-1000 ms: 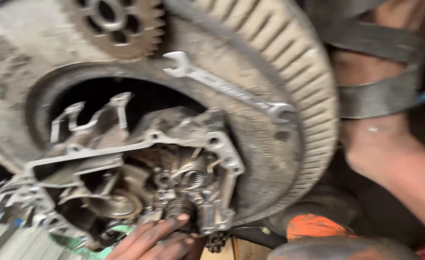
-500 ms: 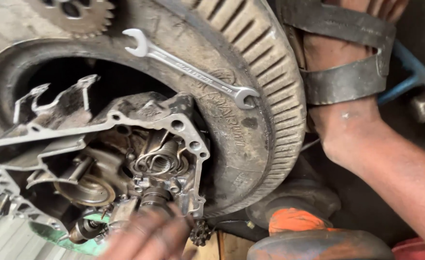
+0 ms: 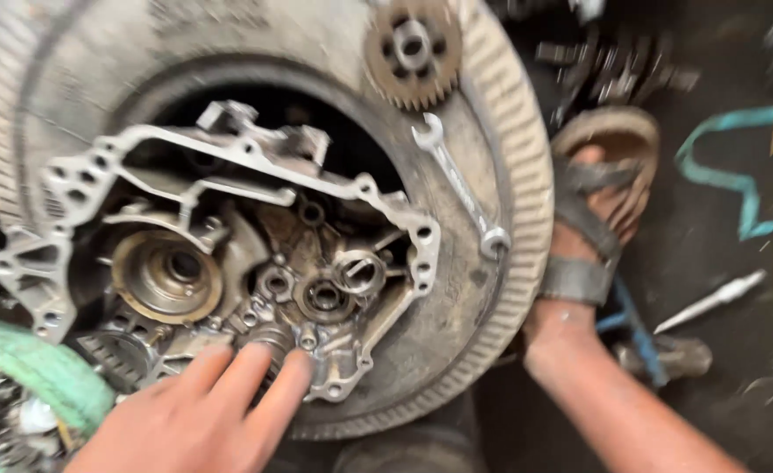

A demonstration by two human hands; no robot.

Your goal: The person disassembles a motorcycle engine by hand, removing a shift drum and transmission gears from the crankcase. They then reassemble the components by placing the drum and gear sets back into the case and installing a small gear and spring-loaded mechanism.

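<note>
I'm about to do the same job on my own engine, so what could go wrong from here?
1. The spanner and loose gear lie unsecured on the tyre and could slide off into the open casing.
2. Fingers pressed among the small gears could get pinched or cut on sharp casing edges.
3. The sandalled foot sits close by; a dropped part could hit it.

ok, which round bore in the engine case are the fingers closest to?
The small ribbed shaft end at the case's lower edge; the hand's fingertips touch it. The large brass-coloured bearing seat and the other bores lie above, untouched.
</note>
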